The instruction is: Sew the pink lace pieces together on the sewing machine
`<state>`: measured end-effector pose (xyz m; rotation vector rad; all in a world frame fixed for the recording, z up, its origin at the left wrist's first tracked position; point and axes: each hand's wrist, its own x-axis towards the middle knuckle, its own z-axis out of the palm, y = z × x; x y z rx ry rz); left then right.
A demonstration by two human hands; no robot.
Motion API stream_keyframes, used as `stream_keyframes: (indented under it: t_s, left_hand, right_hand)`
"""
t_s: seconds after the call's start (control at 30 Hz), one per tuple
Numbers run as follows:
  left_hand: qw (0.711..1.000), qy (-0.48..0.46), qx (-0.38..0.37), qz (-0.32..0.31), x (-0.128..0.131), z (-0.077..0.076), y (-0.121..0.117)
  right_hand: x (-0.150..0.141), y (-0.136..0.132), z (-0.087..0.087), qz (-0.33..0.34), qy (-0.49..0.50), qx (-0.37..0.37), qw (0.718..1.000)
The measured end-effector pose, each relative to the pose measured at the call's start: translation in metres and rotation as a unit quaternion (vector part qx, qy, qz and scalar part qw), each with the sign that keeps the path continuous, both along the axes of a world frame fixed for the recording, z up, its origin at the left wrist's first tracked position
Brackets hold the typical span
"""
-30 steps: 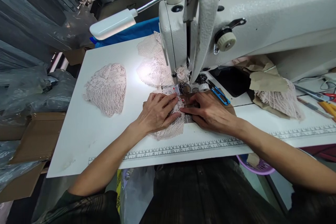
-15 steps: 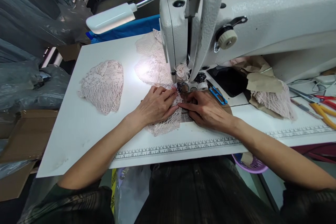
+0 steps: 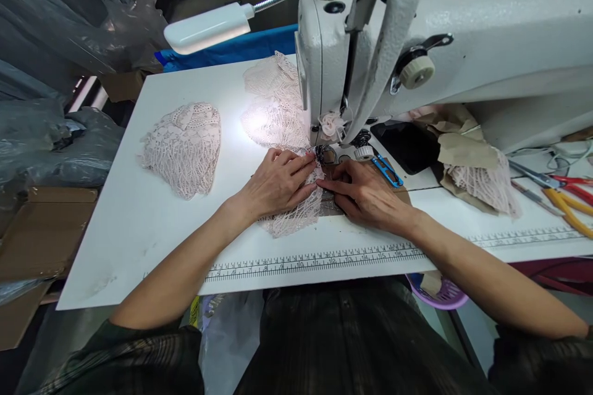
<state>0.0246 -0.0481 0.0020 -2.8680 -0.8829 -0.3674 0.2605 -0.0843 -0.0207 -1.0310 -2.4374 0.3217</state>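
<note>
My left hand (image 3: 278, 184) lies flat, fingers stretched, on a piece of pale pink lace (image 3: 296, 216) on the white table (image 3: 134, 222). My right hand (image 3: 365, 194) presses the same lace from the right, fingers pointing left towards the presser foot (image 3: 324, 154) of the white sewing machine (image 3: 440, 43). Both sets of fingertips sit just in front of the needle area, which the lamp lights. More lace (image 3: 273, 105) trails out behind the machine head.
A pile of pink lace pieces (image 3: 183, 148) lies at the table's left. Blue thread snips (image 3: 386, 171) rest right of the foot. Brown paper with lace (image 3: 477, 166), scissors and yellow-handled tools (image 3: 565, 197) lie at the right. A printed ruler (image 3: 315, 259) runs along the front edge.
Both hands have slid the lace a little farther towards the presser foot. The camera view has shifted slightly.
</note>
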Motion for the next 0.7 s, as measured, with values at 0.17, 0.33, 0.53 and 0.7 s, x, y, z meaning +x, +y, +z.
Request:
stream_keyframes:
  t_s: [0.17, 0.33, 0.53, 0.7]
  left_hand:
    - [1.0, -0.014, 0.001, -0.002, -0.0009, -0.0022, -0.001]
    - [1.0, 0.013, -0.009, 0.015, -0.0005, -0.0006, -0.0039]
    - [1.0, 0.025, -0.004, 0.018, 0.0018, 0.0029, -0.0074]
    - [0.999, 0.032, -0.01, 0.019, 0.002, 0.0035, -0.0081]
  right_hand:
    - [0.0002, -0.0007, 0.0005, -0.001, 0.0, 0.002, 1.0]
    - [-0.0003, -0.0009, -0.0018, -0.011, 0.005, 0.007, 1.0]
    - [-0.0012, -0.0006, -0.001, -0.009, 0.017, 0.013, 1.0]
    - [-0.0008, -0.0007, 0.0007, -0.007, 0.026, -0.014, 1.0]
